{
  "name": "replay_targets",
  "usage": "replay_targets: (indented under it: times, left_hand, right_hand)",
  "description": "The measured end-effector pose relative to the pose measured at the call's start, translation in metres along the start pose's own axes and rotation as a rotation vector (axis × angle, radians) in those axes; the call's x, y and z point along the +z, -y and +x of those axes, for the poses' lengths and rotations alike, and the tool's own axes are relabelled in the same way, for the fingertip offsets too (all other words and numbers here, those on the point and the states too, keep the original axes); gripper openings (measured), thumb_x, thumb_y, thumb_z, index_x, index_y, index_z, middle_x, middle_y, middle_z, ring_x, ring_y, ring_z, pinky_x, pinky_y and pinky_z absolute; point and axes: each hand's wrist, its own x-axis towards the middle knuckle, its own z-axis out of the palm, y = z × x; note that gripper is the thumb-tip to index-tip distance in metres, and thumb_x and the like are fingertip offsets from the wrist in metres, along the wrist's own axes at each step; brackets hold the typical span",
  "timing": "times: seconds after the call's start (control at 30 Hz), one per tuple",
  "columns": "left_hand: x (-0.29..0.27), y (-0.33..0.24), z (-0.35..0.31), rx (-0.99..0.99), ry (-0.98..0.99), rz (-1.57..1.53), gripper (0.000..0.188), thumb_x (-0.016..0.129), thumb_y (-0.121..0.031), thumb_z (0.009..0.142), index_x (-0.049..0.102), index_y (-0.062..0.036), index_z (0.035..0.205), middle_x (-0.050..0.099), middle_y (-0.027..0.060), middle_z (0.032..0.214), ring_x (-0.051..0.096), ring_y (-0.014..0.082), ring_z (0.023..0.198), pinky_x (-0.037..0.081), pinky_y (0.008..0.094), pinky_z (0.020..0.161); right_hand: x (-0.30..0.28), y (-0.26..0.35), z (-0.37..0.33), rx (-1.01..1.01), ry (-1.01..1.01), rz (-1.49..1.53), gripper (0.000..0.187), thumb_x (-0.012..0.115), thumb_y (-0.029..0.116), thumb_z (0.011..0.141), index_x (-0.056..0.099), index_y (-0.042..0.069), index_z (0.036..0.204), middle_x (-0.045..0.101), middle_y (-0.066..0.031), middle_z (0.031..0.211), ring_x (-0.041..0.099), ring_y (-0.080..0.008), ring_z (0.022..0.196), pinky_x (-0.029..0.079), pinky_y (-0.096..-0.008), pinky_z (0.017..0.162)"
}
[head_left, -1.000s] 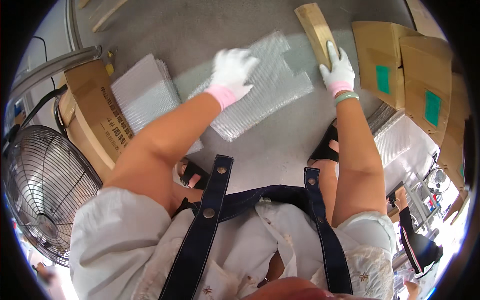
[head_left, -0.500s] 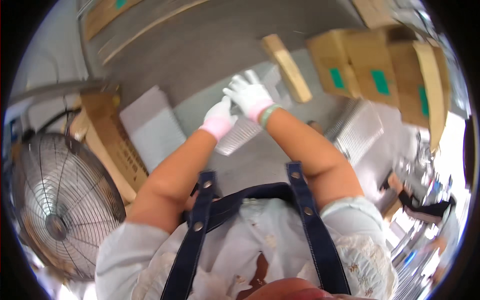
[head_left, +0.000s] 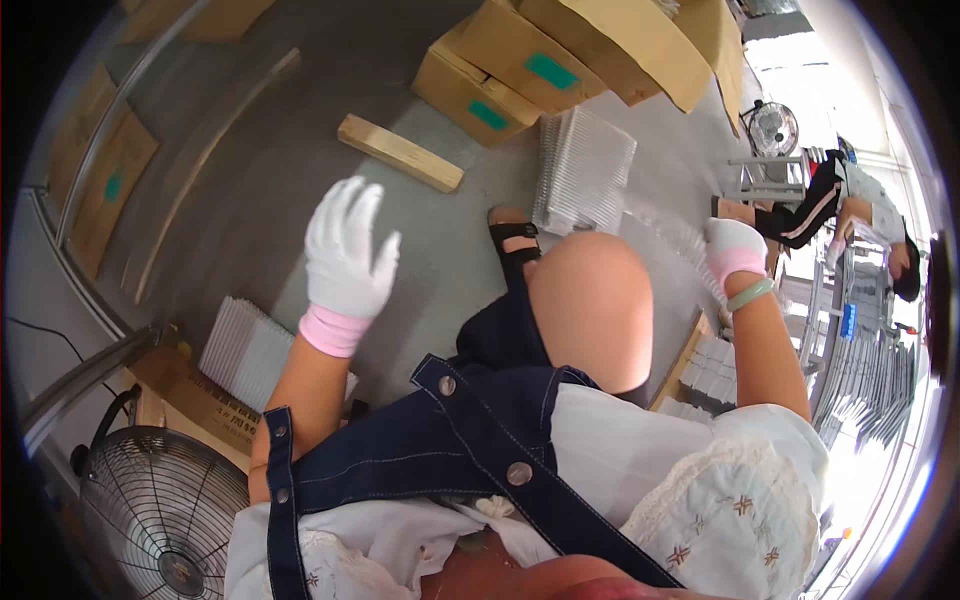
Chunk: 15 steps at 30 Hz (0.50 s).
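Observation:
My left hand (head_left: 346,262), in a white glove with a pink cuff, hangs over the grey floor with its fingers stretched and nothing in them. Far to the right, my right hand (head_left: 735,250), gloved alike and wearing a green bangle above the cuff, is closed at the edge of a clear ribbed plastic sheet (head_left: 682,243). That sheet is blurred and see-through, and the fingertips on it are partly hidden. A stack of similar clear ribbed sheets (head_left: 585,170) lies just left of it, beyond my knee. More ribbed sheets (head_left: 245,350) lie left of my left forearm.
A wooden beam (head_left: 400,153) lies on the floor ahead. Cardboard boxes (head_left: 520,60) with green tape stand beyond it. At lower left are a black floor fan (head_left: 170,520) and an open carton (head_left: 190,400). Another person (head_left: 850,200) sits at the right near metal racks.
My hands have moved apart from close together over a ribbed sheet. The right swung far right with a clear sheet; the left opened. My view turned to the right.

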Motion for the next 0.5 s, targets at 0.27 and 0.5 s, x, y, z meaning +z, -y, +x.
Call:
replay_targets:
  times: [0.27, 0.5]
  left_hand:
    - [-0.003, 0.006, 0.005, -0.19, 0.306, -0.005, 0.058, 0.069, -0.008, 0.081, 0.05, 0.0018, 0.135, 0.053, 0.0247, 0.136, 0.051, 0.0424, 0.126, 0.04, 0.0469, 0.108]
    - [-0.037, 0.015, -0.017, -0.551, 0.461, 0.158, 0.057, 0.065, -0.004, 0.084, 0.049, 0.0028, 0.138, 0.054, 0.0233, 0.137, 0.05, 0.0389, 0.13, 0.039, 0.0445, 0.111]
  right_hand:
    - [0.14, -0.06, 0.163, 0.229, 0.112, 1.402, 0.066, 0.074, 0.023, 0.087, 0.048, -0.009, 0.138, 0.065, -0.0197, 0.125, 0.063, -0.0293, 0.116, 0.05, -0.0382, 0.097]
    - [0.214, 0.02, 0.275, 0.068, 0.429, 2.227, 0.073, 0.078, 0.018, 0.086, 0.041, -0.008, 0.144, 0.056, -0.0179, 0.138, 0.056, -0.0278, 0.125, 0.042, -0.0365, 0.108]
